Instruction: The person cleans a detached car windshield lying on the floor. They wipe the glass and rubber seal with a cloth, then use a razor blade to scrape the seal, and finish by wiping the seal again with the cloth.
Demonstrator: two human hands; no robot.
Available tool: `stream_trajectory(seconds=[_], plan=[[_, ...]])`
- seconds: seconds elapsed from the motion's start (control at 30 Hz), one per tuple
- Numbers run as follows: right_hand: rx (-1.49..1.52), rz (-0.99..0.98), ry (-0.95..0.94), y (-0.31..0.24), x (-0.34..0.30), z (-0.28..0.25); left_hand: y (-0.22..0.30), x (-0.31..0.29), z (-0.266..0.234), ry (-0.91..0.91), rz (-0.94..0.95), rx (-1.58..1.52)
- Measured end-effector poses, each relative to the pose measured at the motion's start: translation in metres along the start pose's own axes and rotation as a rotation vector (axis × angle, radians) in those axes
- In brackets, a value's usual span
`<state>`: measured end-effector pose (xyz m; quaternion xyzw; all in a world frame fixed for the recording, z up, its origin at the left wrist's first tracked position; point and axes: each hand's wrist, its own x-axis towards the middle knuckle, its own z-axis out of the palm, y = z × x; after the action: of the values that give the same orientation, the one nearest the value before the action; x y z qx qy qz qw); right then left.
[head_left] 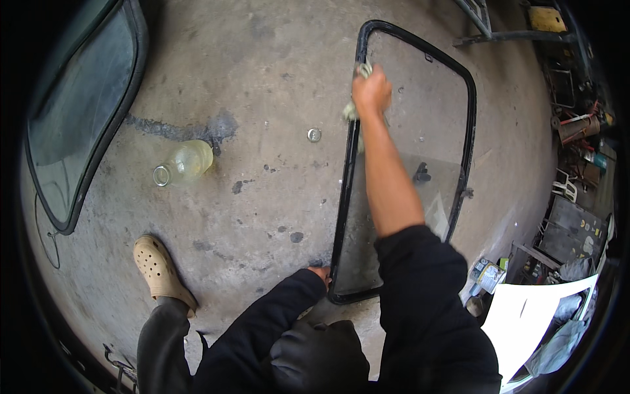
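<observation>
A black-framed glass window panel (pixel 469 125) lies ahead of me and to the right on the concrete floor. My right hand (pixel 372 92) is closed round a pale, crumpled rag (pixel 351 111) and presses it against the upper left side of the frame. At the frame's near left corner is my left hand (pixel 321 274), its fingers bent onto the edge; the sleeve covers much of it. A see-through bottle (pixel 190 161) with yellowish contents sits on the floor to the left. Between bottle and panel lies a small round metallic disc (pixel 314 134).
Another dark-edged glass panel (pixel 92 111) is at the far left. My tan clog (pixel 156 266) rests on the floor. Along the right are a printed can (pixel 487 274), a white panel (pixel 525 322), a metal stand (pixel 492 36) and cluttered workshop items.
</observation>
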<state>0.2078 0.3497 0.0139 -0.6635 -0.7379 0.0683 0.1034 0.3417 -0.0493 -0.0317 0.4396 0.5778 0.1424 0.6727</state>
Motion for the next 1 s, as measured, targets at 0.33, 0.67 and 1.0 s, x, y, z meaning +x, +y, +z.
stream_trajectory(seconds=[0.33,0.67,1.0], plan=[[0.04,0.01,-0.029,-0.007,-0.012,0.01,-0.009,-0.001,0.002,-0.061,-0.054,-0.015],[0.066,-0.057,0.015,-0.007,-0.019,0.026,-0.01,0.0,-0.003,-0.074,-0.056,-0.046],[0.146,0.007,-0.004,-0.014,0.011,0.036,-0.01,-0.002,0.003,0.012,-0.085,-0.038]])
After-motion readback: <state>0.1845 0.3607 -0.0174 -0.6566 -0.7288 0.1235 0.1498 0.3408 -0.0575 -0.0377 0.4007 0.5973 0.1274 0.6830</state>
